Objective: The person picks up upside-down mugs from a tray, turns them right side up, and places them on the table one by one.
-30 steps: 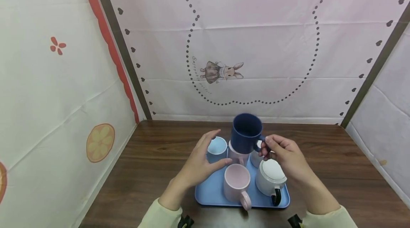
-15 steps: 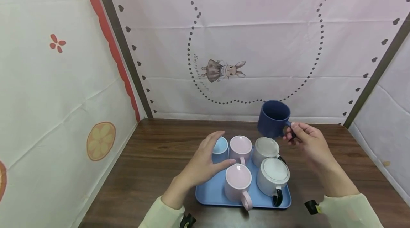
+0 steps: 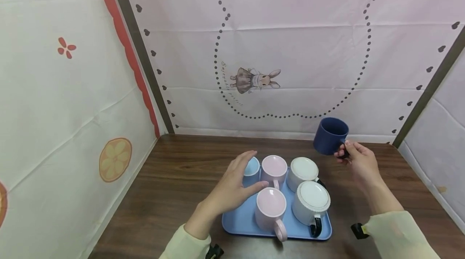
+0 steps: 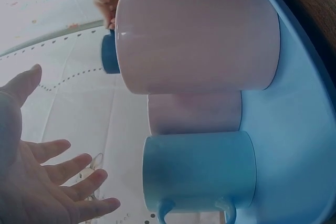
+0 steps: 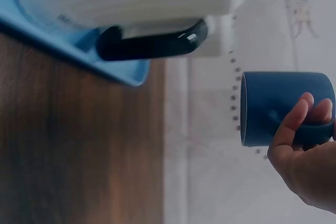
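Observation:
My right hand (image 3: 363, 166) grips the handle of a navy blue mug (image 3: 329, 135), raised beyond the tray's back right, its mouth facing up and slightly tilted. In the right wrist view, fingers curl around the handle of the navy mug (image 5: 262, 106). My left hand (image 3: 232, 186) hovers over the tray's left side with fingers spread, holding nothing. Close to it are a light blue mug (image 3: 250, 176), partly hidden by the fingers, and a front pink mug (image 3: 269, 218). Another pink mug (image 3: 274, 167) stands behind. The left wrist view shows the spread left hand (image 4: 47, 177) apart from the mugs.
A blue tray (image 3: 239, 220) bears the mugs on a brown wooden table (image 3: 174, 194). On its right are two white mugs with black handles, a front one (image 3: 303, 206) and a rear one (image 3: 303, 170), seemingly upside down. Patterned cloth walls (image 3: 308, 61) enclose the table.
My right hand has carried the navy mug from above the tray's back to the right, past the tray, uncovering the rear pink and white mugs. The left hand has barely moved.

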Available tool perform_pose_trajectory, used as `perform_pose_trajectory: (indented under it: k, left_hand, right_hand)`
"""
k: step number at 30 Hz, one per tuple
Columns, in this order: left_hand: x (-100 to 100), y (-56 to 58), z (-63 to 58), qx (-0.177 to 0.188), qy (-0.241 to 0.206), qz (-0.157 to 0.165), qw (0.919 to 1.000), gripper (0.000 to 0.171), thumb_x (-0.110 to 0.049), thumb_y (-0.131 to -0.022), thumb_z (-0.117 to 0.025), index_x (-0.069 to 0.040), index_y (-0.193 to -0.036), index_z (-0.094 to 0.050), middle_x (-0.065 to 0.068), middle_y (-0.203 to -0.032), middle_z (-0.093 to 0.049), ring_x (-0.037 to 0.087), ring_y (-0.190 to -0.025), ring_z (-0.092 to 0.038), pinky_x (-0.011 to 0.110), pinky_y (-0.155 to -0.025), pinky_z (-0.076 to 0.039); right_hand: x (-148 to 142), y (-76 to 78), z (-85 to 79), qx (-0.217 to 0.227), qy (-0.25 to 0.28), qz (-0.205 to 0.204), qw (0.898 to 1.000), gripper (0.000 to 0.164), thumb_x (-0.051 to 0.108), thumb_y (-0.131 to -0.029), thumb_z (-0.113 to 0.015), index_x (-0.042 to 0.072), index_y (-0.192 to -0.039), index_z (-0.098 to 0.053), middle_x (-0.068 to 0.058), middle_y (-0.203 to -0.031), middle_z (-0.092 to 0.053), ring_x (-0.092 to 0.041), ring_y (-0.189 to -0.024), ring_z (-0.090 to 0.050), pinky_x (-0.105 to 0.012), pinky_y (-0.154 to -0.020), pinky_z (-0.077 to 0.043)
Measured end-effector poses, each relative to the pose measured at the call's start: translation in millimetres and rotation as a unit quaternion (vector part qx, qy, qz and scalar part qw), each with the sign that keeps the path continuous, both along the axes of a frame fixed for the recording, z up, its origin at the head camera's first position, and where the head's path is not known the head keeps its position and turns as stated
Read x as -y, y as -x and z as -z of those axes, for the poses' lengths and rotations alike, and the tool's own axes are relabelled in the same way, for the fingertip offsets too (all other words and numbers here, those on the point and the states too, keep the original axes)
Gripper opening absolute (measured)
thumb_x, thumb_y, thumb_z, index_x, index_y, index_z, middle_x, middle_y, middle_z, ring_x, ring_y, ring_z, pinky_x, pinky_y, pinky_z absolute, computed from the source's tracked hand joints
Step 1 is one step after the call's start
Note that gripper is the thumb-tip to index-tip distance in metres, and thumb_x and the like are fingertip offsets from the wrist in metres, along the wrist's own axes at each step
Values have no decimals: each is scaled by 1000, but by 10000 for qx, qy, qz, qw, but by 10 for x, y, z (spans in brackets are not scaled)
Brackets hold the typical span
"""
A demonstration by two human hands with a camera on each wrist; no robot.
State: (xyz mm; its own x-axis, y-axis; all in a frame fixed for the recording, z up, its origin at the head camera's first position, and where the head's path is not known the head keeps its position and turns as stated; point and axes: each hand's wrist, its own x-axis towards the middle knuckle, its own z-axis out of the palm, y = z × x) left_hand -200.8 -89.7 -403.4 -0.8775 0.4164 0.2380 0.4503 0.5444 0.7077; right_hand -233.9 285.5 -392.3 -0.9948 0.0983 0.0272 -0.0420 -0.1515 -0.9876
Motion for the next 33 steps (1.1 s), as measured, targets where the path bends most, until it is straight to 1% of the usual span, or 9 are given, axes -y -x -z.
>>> perform_pose_trajectory:
  k: [6, 9, 16, 18, 23, 27, 33]
  left_hand:
    - [0, 3, 18, 15, 5, 34, 10000, 86, -62, -94, -66, -27, -163, -28, -3, -168, -30, 25, -156, -29, 59, -122, -33]
    - [3, 4, 23, 13, 13, 51, 10000, 86, -62, -94, -66, -26, -163, -29, -2, -168, -30, 26, -156, -28, 59, -122, -32]
    - [23, 18, 34, 17, 25, 55, 10000, 85, -60, -95, -66, -26, -163, -29, -1, -168, -31, 25, -157, -28, 59, -123, -31]
    - [27, 24, 36, 11, 33, 60, 10000, 84, -60, -95, -66, -26, -163, -29, -1, -168, -32, 25, -157, -28, 60, -123, -31]
    - [26, 27, 41, 0, 71, 85, 9999, 83, -60, -95, -66, -27, -162, -29, -2, -167, -33, 24, -156, -29, 59, -122, -32]
    - [26, 28, 42, -23, 88, 104, 9999, 83, -59, -95, -66, -28, -162, -29, -3, -167, -33, 24, -156, -30, 58, -122, -32]
    - [28, 32, 48, -39, 100, 99, 9999, 83, -59, -95, -66, -27, -163, -29, -3, -167, -33, 24, -156, -30, 57, -123, -32]
  right_hand:
    - [-114, 139, 202, 368, 347, 286, 9983, 28, 25, -110, -47, 9, -94, -63, 6, -80, -67, -4, -81, -72, -20, -77, -60]
    - [-149, 194, 296, 508, 352, 452, 9971, 30, 26, -110, -47, 10, -92, -64, 6, -78, -69, -3, -80, -72, -20, -77, -60]
    - [-191, 318, 477, 813, 500, 828, 9920, 31, 23, -111, -43, 9, -91, -63, 7, -78, -67, -2, -77, -72, -20, -73, -60]
    - [-198, 348, 516, 952, 484, 978, 9895, 31, 24, -111, -42, 8, -93, -62, 7, -77, -66, -1, -77, -72, -20, -72, -60]
    - [-226, 371, 614, 1253, 278, 1284, 9834, 28, 25, -112, -40, 3, -105, -56, 8, -80, -63, 1, -77, -71, -19, -73, -60]
    - [-254, 379, 679, 1384, 205, 1384, 9805, 28, 25, -112, -39, 2, -109, -54, 8, -81, -63, 2, -78, -69, -19, -73, -60]
    - [-275, 396, 757, 1363, 118, 1423, 9803, 29, 25, -112, -38, 1, -109, -54, 9, -79, -62, 3, -76, -70, -18, -72, -60]
